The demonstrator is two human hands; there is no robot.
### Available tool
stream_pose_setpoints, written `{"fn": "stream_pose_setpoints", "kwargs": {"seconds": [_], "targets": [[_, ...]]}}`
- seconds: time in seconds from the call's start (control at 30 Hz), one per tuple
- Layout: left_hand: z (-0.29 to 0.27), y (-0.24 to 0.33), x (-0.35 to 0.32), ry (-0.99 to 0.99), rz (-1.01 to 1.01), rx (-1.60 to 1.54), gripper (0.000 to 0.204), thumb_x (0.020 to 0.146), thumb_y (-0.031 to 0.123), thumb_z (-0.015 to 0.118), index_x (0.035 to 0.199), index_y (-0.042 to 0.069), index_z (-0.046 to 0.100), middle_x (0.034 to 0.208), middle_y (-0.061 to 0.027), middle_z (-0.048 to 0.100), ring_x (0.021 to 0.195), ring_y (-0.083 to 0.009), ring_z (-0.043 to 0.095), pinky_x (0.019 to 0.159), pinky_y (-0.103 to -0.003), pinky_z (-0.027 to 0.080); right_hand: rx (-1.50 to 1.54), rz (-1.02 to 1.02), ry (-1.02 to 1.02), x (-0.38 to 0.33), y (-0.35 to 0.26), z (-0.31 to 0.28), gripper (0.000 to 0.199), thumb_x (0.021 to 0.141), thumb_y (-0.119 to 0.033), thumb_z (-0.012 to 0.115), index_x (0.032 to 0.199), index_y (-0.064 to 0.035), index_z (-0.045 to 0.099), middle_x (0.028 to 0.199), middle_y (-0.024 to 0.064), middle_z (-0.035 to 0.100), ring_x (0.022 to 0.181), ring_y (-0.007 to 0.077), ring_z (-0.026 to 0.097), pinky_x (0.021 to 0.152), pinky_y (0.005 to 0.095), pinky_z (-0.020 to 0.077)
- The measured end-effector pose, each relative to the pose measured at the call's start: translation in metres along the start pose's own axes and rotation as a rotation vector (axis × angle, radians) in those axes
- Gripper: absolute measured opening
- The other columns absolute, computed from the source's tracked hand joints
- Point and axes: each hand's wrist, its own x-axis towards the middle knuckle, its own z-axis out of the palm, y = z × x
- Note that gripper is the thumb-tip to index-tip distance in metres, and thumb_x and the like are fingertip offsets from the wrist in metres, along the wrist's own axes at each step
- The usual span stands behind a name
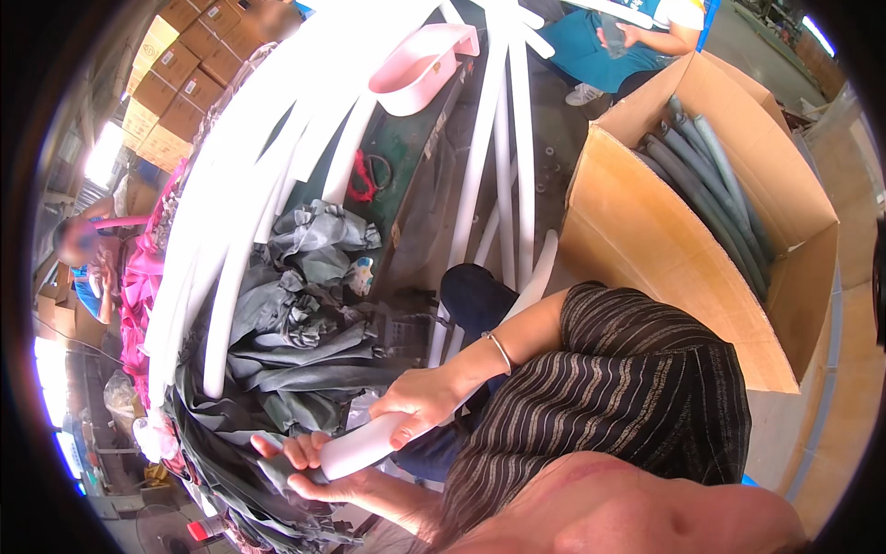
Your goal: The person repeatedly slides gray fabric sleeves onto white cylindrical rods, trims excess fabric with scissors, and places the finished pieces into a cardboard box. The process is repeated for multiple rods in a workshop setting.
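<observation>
Both hands on one white foam tube, feeding it into a grey fabric sleeve.

The right hand (420, 402) wraps the white foam tube (365, 445) near its end; the left hand (309, 466) pinches the grey fabric sleeve (277, 475) over the tip. Probably light, squashy, bendy: best gripped close to the end.

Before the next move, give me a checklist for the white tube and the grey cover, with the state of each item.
1. Right hand closed round the white foam tube: ok.
2. Left hand holding the grey cover at the tube's end: ok.
3. Tube end started inside the cover: cannot tell, the fingers hide it.
4. Cardboard box open, with room beside the grey tubes: ok.
5. Pile of grey covers close in front: ok.
</observation>
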Motion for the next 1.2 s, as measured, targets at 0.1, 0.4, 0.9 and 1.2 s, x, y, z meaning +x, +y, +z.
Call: {"fn": "stream_pose_setpoints", "kwargs": {"seconds": [0.1, 0.4, 0.9, 1.2], "targets": [[-0.005, -0.016, -0.014, 0.011, -0.027, 0.069, 0.068, 0.082, 0.022, 0.067, 0.139, 0.008, 0.034, 0.074, 0.0028, 0.04, 0.063, -0.0086, 0.04, 0.063, -0.025, 0.038, -0.006, -0.019, 0.046, 0.008, 0.0, 0.002, 0.044, 0.082, -0.04, 0.064, 0.103, -0.0034, 0.055, 0.084, 0.0167, 0.064, 0.08, 0.0374, 0.062, 0.069, 0.0446, 0.0461], [-0.005, 0.031, -0.003, 0.22, 0.116, 0.195, 0.082, 0.073, 0.047, 0.072, 0.134, 0.006, 0.036, 0.102, -0.005, 0.053, 0.088, -0.015, 0.053, 0.105, -0.042, 0.037, 0.176, -0.021, -0.209, 0.064, 0.007, 0.017, 0.059, 0.081, -0.055, 0.062, 0.106, -0.0008, 0.058, 0.094, 0.0183, 0.064, 0.09, 0.0347, 0.062, 0.077, 0.042, 0.0469], [-0.018, -0.01, -0.016, 0.07, -0.005, 0.048, 0.056, 0.074, 0.034, 0.073, 0.115, 0.009, 0.045, 0.084, 0.0, 0.046, 0.077, -0.0137, 0.048, 0.083, -0.036, 0.045, -0.028, -0.064, -0.001, 0.041, -0.014, 0.005, 0.051, 0.081, -0.046, 0.063, 0.101, -0.0003, 0.056, 0.089, 0.0195, 0.065, 0.086, 0.0372, 0.063, 0.073, 0.0438, 0.0474], [-0.006, 0.046, -0.008, -0.117, 0.118, -0.023, 0.053, 0.075, 0.022, 0.073, 0.116, 0.005, 0.044, 0.077, 0.0012, 0.038, 0.069, -0.0107, 0.043, 0.104, -0.041, 0.037, 0.117, -0.157, -0.055, 0.049, -0.017, 0.033, 0.049, 0.079, -0.046, 0.068, 0.098, -0.0024, 0.057, 0.087, 0.0166, 0.065, 0.081, 0.0345, 0.064, 0.069, 0.0429, 0.0473]]}}
